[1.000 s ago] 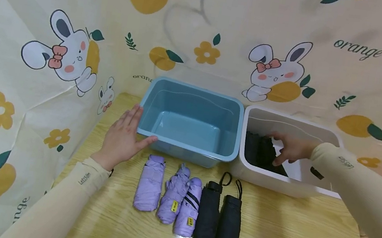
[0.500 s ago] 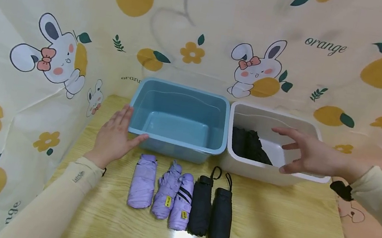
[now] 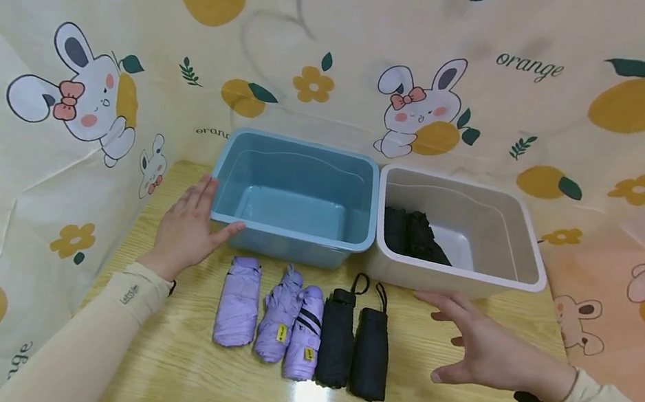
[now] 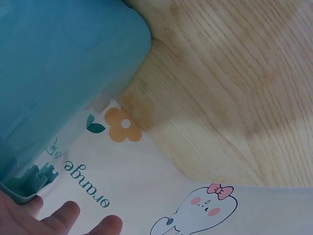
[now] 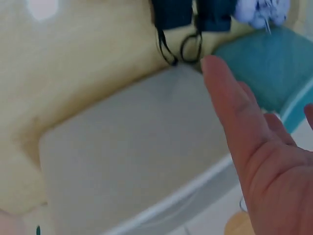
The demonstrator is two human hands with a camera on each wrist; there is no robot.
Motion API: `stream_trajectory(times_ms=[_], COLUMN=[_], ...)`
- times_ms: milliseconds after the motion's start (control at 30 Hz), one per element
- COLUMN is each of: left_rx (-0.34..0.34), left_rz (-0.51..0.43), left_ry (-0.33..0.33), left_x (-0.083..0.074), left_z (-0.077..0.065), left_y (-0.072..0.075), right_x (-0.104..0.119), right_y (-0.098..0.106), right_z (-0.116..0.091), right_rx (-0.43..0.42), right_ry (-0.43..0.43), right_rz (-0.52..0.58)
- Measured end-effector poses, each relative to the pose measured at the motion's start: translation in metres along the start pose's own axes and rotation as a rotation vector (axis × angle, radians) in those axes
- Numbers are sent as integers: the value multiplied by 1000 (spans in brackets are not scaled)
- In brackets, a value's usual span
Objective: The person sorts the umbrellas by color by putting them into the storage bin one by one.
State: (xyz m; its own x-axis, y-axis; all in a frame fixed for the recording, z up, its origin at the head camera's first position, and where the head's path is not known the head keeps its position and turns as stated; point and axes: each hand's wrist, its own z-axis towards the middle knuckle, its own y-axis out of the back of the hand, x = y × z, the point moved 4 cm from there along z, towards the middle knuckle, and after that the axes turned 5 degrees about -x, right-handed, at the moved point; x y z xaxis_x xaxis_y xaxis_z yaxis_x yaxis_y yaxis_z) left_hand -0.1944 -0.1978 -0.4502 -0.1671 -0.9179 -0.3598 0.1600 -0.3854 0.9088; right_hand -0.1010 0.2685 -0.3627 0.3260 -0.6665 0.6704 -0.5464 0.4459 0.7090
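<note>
My left hand (image 3: 187,226) rests with straight fingers on the near left corner of a blue bin (image 3: 296,249). In the left wrist view its fingertips (image 4: 66,213) lie at the bin's edge. My right hand (image 3: 485,347) holds nothing; its spread fingers are above the table, right of a row of folded umbrellas. Three are purple: one at the far left (image 3: 238,303), one in the middle (image 3: 277,319) and one with dark stripes (image 3: 303,344). Two black ones, one (image 3: 336,342) beside the other (image 3: 370,357), have wrist loops pointing toward the bins.
A whitish bin (image 3: 442,276) stands right of the blue one. Black folded fabric bundles (image 3: 417,236) lie at its left end. Behind both rises a patterned cloth (image 3: 357,12) with rabbits and oranges. The wooden table (image 3: 195,383) extends in front.
My right hand has come out of the whitish bin, letting go of the black bundle, and moved toward me over the table. My left hand has stayed at the blue bin.
</note>
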Motion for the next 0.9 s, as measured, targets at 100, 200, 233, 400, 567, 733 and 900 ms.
stream_trajectory(times_ms=[100,200,233,400,567,733,900], left_rx=[-9,-10,-7,-9,-14,-2,-2], left_rz=[-6,-8,-8,-13,-9,-8,-4], left_ry=[-4,0,3,4,-1,3,5], left_x=[0,0,1,0,0,-1,2], left_z=[0,0,0,0,1,0,1], left_y=[0,-1,-1,-1,-1,-2,-3], right_x=[-6,-13,-15,-26,-34,-40,-50], right_y=[-15,-27,-30,-45,-60,-87,-112], right_z=[-1,-3,-4,-5,2,10,18], right_rx=[1,-17,-21,-38,-61,-49,-16], right_ry=[6,6,3,-15,-28,-47,-87], right_rz=[34,60,68,50,10,-14,-6])
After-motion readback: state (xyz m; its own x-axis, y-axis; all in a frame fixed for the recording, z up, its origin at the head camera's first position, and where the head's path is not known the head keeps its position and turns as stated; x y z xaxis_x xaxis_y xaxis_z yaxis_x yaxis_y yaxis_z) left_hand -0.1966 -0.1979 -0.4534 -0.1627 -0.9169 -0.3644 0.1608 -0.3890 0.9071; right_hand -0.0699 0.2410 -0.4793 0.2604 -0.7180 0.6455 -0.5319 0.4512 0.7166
